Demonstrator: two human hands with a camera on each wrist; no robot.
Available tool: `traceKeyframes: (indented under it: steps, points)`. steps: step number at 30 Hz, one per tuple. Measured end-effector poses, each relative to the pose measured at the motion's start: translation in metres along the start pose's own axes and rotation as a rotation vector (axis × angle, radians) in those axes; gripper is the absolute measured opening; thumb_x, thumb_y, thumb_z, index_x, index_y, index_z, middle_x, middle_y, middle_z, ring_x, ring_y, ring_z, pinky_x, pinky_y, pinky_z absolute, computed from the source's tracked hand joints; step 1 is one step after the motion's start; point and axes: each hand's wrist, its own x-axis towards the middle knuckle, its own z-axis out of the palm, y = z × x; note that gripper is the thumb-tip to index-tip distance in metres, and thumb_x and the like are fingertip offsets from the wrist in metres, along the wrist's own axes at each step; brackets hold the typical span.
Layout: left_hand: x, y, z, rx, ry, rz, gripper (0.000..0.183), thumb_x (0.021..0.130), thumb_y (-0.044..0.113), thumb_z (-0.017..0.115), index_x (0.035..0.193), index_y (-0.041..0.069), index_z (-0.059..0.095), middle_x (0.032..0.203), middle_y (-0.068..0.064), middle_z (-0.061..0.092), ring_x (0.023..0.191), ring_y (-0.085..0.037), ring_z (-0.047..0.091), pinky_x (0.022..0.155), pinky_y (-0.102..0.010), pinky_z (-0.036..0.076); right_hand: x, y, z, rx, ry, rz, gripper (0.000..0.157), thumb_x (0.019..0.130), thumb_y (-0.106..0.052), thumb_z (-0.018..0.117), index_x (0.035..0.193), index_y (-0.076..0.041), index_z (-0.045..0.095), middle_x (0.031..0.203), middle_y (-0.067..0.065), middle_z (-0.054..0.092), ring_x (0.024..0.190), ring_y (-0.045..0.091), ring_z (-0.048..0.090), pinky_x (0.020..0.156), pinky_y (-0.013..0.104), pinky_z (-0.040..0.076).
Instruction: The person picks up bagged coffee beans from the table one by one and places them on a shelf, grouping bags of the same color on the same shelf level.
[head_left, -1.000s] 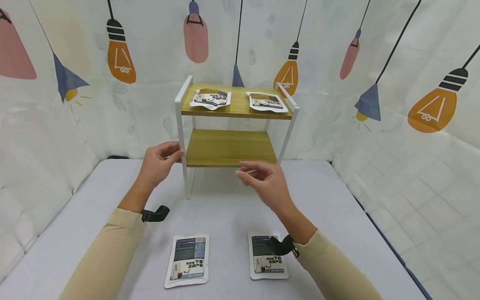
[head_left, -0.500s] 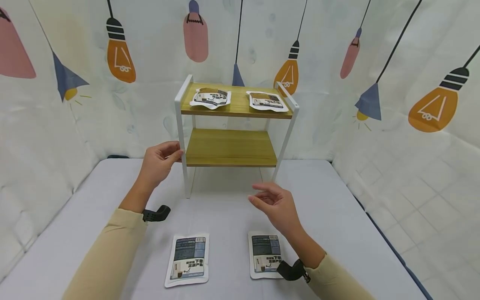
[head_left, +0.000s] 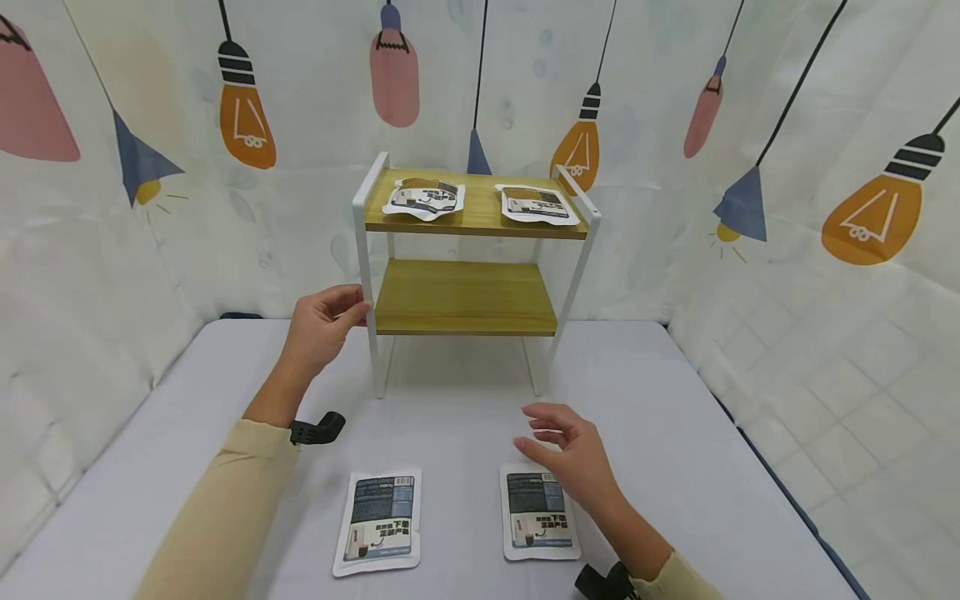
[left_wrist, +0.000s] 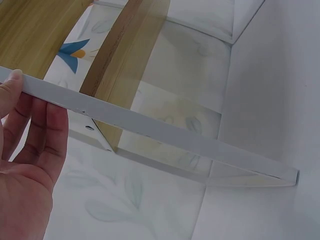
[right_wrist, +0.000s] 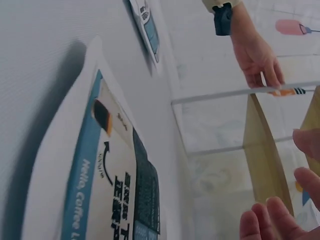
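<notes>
A two-tier shelf with wooden boards (head_left: 465, 300) and a white frame stands at the back of the table. My left hand (head_left: 318, 332) pinches its front left post (left_wrist: 165, 131), the thumb on one side and fingers on the other in the left wrist view. My right hand (head_left: 573, 454), holding nothing, hovers by the upper end of a white coffee packet (head_left: 538, 521), its fingers loosely bent and apart. That packet (right_wrist: 110, 165) looms large in the right wrist view. Left of it, a similar packet (head_left: 378, 525) lies flat on the table.
Two more white packets, a left one (head_left: 423, 200) and a right one (head_left: 538, 206), lie on the shelf's top board. A white cloth covers the table (head_left: 457, 450). Patterned curtain walls (head_left: 315, 100) enclose the back and sides.
My right hand has come away from the lower board, moving toward me and slightly right, down to the right table packet. The left hand stays on the post.
</notes>
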Motion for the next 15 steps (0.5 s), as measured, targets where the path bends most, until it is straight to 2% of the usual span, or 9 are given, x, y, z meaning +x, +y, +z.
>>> traceKeyframes:
  steps: [4, 11, 15]
  points:
    - [0.0, 0.0, 0.0, -0.001, -0.001, -0.009, 0.035, 0.099, 0.022, 0.069, 0.129, 0.004, 0.069, 0.109, -0.004, 0.075, 0.089, -0.005, 0.071, 0.08, -0.015, 0.059, -0.008, 0.007, -0.004, -0.066, -0.014, 0.058, 0.043, 0.083, -0.026, 0.087, 0.124, -0.025, 0.072, 0.13, -0.002, 0.068, 0.12, 0.034, 0.063, 0.104, 0.042, 0.056]
    - [0.0, 0.001, 0.001, 0.012, -0.011, -0.012, 0.037, 0.099, 0.023, 0.068, 0.131, 0.005, 0.068, 0.118, -0.019, 0.073, 0.091, -0.005, 0.071, 0.082, -0.014, 0.058, -0.024, 0.014, -0.011, -0.196, -0.038, 0.162, 0.052, 0.079, -0.031, 0.09, 0.127, -0.027, 0.071, 0.135, -0.007, 0.066, 0.125, 0.029, 0.063, 0.105, 0.049, 0.054]
    - [0.0, 0.001, 0.0, 0.013, -0.009, -0.012, 0.036, 0.1, 0.022, 0.068, 0.132, 0.005, 0.068, 0.117, -0.02, 0.073, 0.09, -0.005, 0.071, 0.081, -0.013, 0.058, -0.031, 0.015, -0.013, -0.29, -0.044, 0.169, 0.057, 0.076, -0.036, 0.091, 0.128, -0.026, 0.071, 0.137, -0.006, 0.064, 0.13, 0.026, 0.06, 0.105, 0.049, 0.054]
